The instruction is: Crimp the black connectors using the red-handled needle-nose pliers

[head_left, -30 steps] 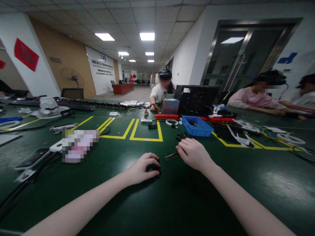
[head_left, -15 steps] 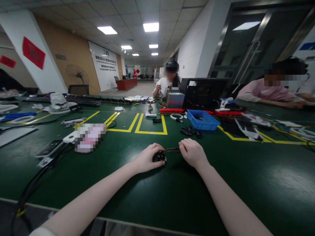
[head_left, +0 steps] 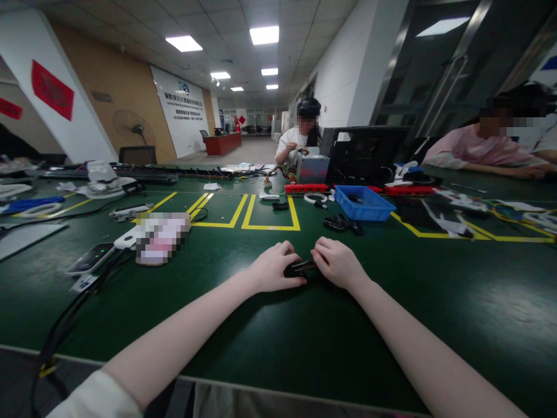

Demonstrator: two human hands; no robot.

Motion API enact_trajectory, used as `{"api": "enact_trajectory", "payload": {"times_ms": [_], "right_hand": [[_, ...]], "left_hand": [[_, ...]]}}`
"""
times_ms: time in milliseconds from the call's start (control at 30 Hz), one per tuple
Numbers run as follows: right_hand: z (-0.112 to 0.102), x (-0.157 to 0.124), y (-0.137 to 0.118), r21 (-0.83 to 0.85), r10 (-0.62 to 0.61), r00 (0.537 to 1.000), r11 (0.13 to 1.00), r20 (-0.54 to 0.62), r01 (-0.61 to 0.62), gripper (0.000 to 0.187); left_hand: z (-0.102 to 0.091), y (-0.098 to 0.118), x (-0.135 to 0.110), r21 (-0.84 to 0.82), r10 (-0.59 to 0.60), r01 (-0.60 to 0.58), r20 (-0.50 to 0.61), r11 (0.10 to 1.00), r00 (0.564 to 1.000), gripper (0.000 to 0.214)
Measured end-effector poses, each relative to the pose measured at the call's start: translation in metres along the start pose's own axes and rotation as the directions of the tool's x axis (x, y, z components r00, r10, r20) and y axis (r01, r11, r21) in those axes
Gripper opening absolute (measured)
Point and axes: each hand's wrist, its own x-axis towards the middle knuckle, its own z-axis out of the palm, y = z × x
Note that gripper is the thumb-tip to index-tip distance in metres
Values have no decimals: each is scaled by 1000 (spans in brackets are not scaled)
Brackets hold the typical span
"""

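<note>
My left hand (head_left: pixel 275 268) is curled around a small black part (head_left: pixel 292 270) just above the green table, thumb below and fingers over the top. Most of that part is hidden by the fingers, so its kind is unclear. Close by on the right, my right hand (head_left: pixel 337 262) is closed on slim dark tweezers (head_left: pixel 308 265). Their shiny tips point left and overlap the black part; whether they touch it I cannot tell.
Beyond my hands lie several black connectors (head_left: pixel 342 223), a blue bin (head_left: pixel 364 203) and a white cable (head_left: pixel 315 199). A phone (head_left: pixel 162 238) and a power bank (head_left: pixel 91 259) with cables are at left. Across the table (head_left: pixel 243 342) sits a person (head_left: pixel 291 145) near a computer case (head_left: pixel 365 154).
The tweezers have moved left relative to the black part, now overlapping it. My hands have come closer together, and the black part has turned so its white details are hidden.
</note>
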Motion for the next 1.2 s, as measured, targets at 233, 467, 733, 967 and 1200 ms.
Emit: {"api": "enact_trajectory", "payload": {"times_ms": [233, 467, 733, 967, 1200], "right_hand": [[2, 1, 8, 50, 76, 997, 996, -14, -75, 39], [-1, 0, 5, 102, 90, 995, 990, 34, -93, 40], [-4, 0, 2, 146, 69, 997, 986, 44, -75, 40], [-2, 0, 0, 157, 55, 998, 986, 32, -59, 41], [-4, 0, 2, 180, 58, 998, 982, -17, -54, 42]], "left_hand": [[1, -3, -3, 86, 52, -53, 5, 995, 999, 40], [0, -1, -4, 176, 68, -63, -20, 982, 998, 33], [-2, 0, -5, 108, 11, -11, 0, 994, 1000, 33], [-1, 0, -7, 19, -32, 32, -10, 999, 999, 39], [3, -9, -5, -212, 24, -25, -10, 977, 1000, 28]]}}
